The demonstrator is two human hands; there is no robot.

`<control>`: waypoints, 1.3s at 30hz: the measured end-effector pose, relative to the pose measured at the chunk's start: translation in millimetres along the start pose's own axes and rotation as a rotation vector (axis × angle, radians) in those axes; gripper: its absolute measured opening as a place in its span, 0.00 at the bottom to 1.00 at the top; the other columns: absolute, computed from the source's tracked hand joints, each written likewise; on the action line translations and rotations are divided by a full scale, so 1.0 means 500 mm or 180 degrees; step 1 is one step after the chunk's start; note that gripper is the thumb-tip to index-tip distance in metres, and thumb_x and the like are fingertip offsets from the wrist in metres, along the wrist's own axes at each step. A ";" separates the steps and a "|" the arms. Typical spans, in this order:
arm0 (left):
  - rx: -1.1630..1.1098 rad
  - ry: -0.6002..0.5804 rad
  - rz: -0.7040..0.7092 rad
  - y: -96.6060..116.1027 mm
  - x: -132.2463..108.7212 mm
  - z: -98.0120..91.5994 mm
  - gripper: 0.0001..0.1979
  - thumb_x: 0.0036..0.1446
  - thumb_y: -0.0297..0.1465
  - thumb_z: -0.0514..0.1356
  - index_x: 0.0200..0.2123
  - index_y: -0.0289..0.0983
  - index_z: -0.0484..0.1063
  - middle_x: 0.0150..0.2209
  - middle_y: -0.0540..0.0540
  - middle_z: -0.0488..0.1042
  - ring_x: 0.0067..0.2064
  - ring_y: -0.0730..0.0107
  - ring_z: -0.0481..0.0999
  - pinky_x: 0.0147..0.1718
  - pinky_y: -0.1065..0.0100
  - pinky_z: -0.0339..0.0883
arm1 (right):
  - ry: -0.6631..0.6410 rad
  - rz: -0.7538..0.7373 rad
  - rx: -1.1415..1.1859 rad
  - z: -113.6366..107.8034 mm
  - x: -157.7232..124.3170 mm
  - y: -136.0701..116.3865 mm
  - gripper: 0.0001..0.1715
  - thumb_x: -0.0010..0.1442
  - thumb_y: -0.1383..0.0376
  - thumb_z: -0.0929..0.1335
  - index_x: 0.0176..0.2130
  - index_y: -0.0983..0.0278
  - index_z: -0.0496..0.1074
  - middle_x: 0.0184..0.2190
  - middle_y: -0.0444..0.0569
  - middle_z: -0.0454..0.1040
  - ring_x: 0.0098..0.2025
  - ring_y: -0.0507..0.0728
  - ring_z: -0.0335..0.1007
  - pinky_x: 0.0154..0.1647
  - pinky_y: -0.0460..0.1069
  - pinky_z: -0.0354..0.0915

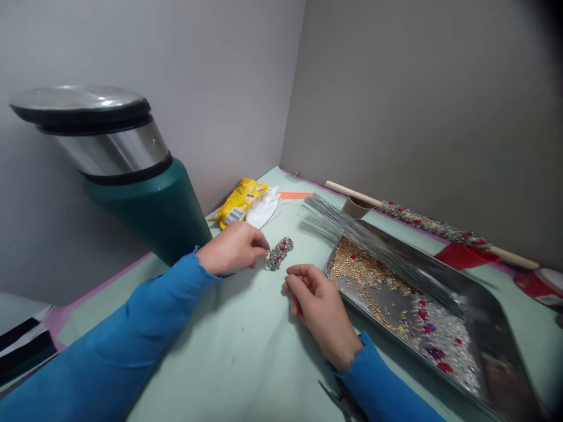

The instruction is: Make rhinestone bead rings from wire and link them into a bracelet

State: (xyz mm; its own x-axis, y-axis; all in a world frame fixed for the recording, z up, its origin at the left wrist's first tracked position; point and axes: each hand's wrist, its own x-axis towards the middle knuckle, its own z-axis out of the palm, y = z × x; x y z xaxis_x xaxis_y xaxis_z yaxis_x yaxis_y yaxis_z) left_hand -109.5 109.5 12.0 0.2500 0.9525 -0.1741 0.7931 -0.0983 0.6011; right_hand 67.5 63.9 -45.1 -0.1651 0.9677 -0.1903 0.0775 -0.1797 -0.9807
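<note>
Thumb and forefinger of my left hand (235,246) pinch the near-left end of a small beaded wire piece (281,252). It is a silvery, coiled-looking band with red beads, close above or on the pale green table top (211,357). My right hand (319,305) is a little to the right of it, apart from it. Its fingers are curled in and the thumb lies against the forefinger; anything between them is too small to make out. Under my right wrist, the dark tips of a plier-like tool (336,398) show, the rest hidden by the sleeve.
A metal tray (492,328) of gold and clear beads and red gems stands at right, a bundle of thin wires (373,240) across it. Behind lies a wooden stick (352,192) wrapped with beadwork. A green bottle (149,199) and yellow packet (240,199) are left.
</note>
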 end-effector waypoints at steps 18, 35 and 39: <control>0.0647 0.0070 0.0587 0.003 -0.003 0.027 0.07 0.48 0.26 0.54 0.31 0.36 0.71 0.21 0.50 0.73 0.26 0.71 0.71 0.26 0.72 0.58 | -0.0290 -0.0061 -0.0317 -0.003 0.002 -0.006 0.13 0.56 0.66 0.62 0.42 0.66 0.66 0.28 0.43 0.70 0.17 0.46 0.59 0.20 0.45 0.59; 0.0733 0.0039 0.0212 0.003 0.002 0.029 0.08 0.49 0.31 0.56 0.29 0.36 0.74 0.19 0.49 0.73 0.24 0.70 0.71 0.27 0.70 0.57 | -0.0645 -0.0542 -0.0925 -0.014 0.000 -0.003 0.21 0.58 0.67 0.61 0.52 0.60 0.68 0.20 0.40 0.63 0.21 0.50 0.58 0.23 0.46 0.54; 0.0731 0.0077 0.0189 0.002 0.002 0.028 0.09 0.49 0.33 0.56 0.30 0.35 0.74 0.22 0.48 0.75 0.24 0.70 0.70 0.26 0.71 0.57 | -0.0693 -0.0496 -0.0898 -0.014 -0.001 -0.004 0.19 0.58 0.67 0.61 0.50 0.60 0.68 0.21 0.39 0.62 0.21 0.49 0.58 0.22 0.46 0.54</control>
State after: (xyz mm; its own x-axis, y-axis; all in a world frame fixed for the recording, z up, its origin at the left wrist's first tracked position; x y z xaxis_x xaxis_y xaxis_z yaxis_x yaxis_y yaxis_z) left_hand -100.8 106.5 1.4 0.2889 0.9494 -0.1232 0.8836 -0.2149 0.4161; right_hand 74.3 65.1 -42.9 -0.3986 0.9141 -0.0750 0.2973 0.0515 -0.9534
